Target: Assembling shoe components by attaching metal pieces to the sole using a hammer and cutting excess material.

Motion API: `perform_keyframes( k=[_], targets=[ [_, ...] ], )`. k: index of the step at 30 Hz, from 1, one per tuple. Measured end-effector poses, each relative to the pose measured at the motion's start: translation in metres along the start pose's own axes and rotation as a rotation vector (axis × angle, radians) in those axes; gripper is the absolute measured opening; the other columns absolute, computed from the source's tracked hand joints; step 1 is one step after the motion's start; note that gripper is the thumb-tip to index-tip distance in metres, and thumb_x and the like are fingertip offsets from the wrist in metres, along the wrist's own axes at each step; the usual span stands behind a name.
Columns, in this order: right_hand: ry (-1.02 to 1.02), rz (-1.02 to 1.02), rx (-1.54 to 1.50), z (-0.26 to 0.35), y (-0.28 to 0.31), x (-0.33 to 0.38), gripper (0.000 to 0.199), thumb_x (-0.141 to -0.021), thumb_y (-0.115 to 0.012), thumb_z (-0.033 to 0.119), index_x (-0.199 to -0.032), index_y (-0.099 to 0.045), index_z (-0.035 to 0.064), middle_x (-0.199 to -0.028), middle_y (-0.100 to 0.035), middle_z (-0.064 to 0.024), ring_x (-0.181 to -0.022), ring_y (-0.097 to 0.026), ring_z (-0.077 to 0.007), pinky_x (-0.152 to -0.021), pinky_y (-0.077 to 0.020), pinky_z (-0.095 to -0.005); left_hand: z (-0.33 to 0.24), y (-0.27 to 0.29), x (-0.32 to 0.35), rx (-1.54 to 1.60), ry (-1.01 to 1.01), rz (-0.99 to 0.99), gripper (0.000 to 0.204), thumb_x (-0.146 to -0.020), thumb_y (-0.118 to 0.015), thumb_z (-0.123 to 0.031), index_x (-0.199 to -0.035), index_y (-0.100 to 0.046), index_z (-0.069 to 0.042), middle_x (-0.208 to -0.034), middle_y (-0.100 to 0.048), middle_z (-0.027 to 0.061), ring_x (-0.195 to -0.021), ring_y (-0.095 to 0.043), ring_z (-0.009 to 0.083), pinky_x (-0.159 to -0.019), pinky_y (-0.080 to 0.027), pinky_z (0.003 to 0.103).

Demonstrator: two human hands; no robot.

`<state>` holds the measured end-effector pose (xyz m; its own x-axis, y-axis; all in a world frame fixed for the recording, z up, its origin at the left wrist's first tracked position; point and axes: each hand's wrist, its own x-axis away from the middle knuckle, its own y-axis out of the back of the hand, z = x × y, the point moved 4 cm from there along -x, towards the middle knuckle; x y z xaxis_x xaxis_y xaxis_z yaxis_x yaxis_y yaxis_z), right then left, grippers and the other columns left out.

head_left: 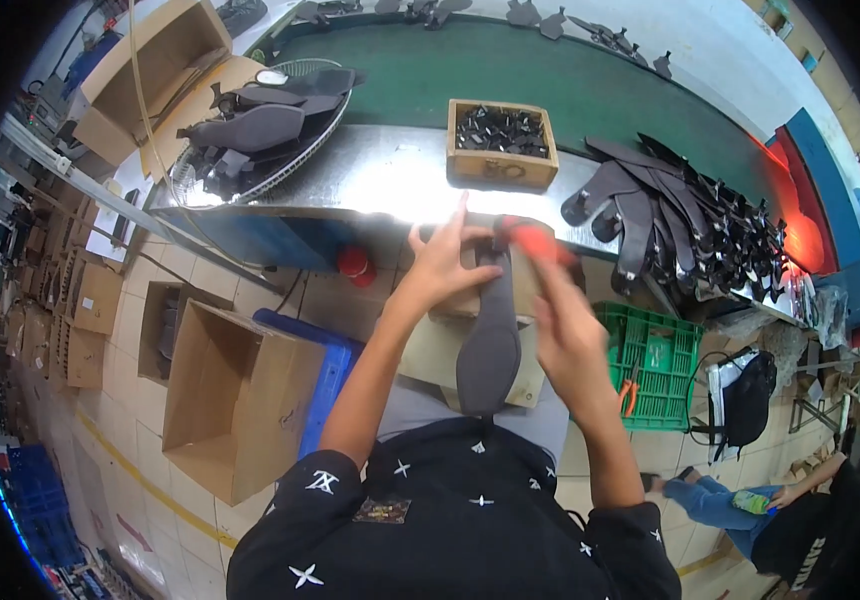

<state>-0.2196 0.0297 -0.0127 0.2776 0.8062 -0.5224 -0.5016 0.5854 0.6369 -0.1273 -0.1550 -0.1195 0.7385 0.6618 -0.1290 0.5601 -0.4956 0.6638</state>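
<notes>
A dark grey insole-shaped piece (490,350) lies lengthwise in front of me, wide end toward my lap and narrow end on a block. My left hand (440,265) grips its narrow end between thumb and fingers, with one finger pointing up. A small black part at that end is partly hidden by the fingers. My right hand (570,340) is closed on a red tool (532,244), held beside the narrow end. Motion blurs the tool, so its exact kind is unclear. Just beyond, a wooden box (500,172) holds many small black parts (500,130).
Similar grey pieces with black fittings (680,215) are heaped at the bench's right. A round basket (295,175) holds more at the left. Beyond runs a green conveyor belt (400,65). A green crate (650,350) and cardboard box (250,400) flank me; another person (800,520) is lower right.
</notes>
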Motion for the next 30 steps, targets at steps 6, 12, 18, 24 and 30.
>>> perform_keyframes(
  k=[6,12,18,24,30],
  targets=[
    [-0.089,-0.338,-0.206,0.016,0.050,0.014,0.035,-0.098,-0.056,0.006,-0.131,-0.054,-0.0048,-0.090,-0.065,-0.0105,-0.064,-0.054,-0.0114,-0.055,-0.0462,-0.0272,-0.003,0.004,0.001,-0.011,0.005,0.046,0.101,-0.071,-0.077,-0.055,-0.153,-0.029,-0.018,-0.135,-0.058,-0.0054,-0.144,-0.031,0.0222,-0.110,0.006,0.067],
    [-0.001,-0.089,-0.142,-0.002,0.012,0.009,0.022,-0.091,-0.062,0.001,-0.113,-0.060,-0.0040,-0.085,-0.065,-0.0190,-0.070,-0.066,-0.0301,-0.063,-0.0509,-0.0368,-0.006,-0.001,0.009,-0.208,-0.186,-0.090,0.037,-0.081,-0.074,-0.037,-0.112,-0.071,-0.018,-0.116,-0.069,-0.0035,-0.142,-0.037,0.0279,-0.105,-0.005,0.074],
    [0.085,-0.132,-0.024,-0.026,0.016,-0.006,0.036,-0.091,-0.063,0.001,-0.126,-0.058,-0.0017,-0.089,-0.066,-0.0143,-0.067,-0.063,-0.0260,-0.060,-0.0502,-0.0335,-0.072,0.025,0.069,0.509,-0.274,0.127,0.024,-0.083,-0.069,-0.006,-0.107,-0.071,-0.002,-0.106,-0.073,0.0102,-0.102,-0.070,0.0223,-0.089,-0.052,0.033],
    [0.313,0.250,0.242,-0.048,-0.032,0.000,0.035,-0.089,-0.064,0.011,-0.124,-0.061,0.0060,-0.096,-0.066,-0.0171,-0.078,-0.063,-0.0375,-0.068,-0.0507,-0.0436,-0.074,0.011,0.107,0.618,-0.096,0.203,0.023,-0.090,-0.067,-0.019,-0.105,-0.073,-0.002,-0.083,-0.071,0.0082,-0.072,-0.064,0.0120,-0.068,-0.048,0.024],
    [-0.556,-0.420,0.491,-0.188,0.038,0.101,0.027,-0.098,-0.054,0.023,-0.087,-0.059,-0.0009,-0.081,-0.060,-0.0172,-0.083,-0.060,-0.0373,-0.072,-0.0465,-0.0464,-0.071,0.005,0.135,1.038,0.467,0.203,0.027,-0.093,-0.061,-0.021,-0.092,-0.074,0.003,-0.085,-0.072,0.0085,-0.074,-0.063,0.0098,-0.070,-0.048,0.023]
  ],
)
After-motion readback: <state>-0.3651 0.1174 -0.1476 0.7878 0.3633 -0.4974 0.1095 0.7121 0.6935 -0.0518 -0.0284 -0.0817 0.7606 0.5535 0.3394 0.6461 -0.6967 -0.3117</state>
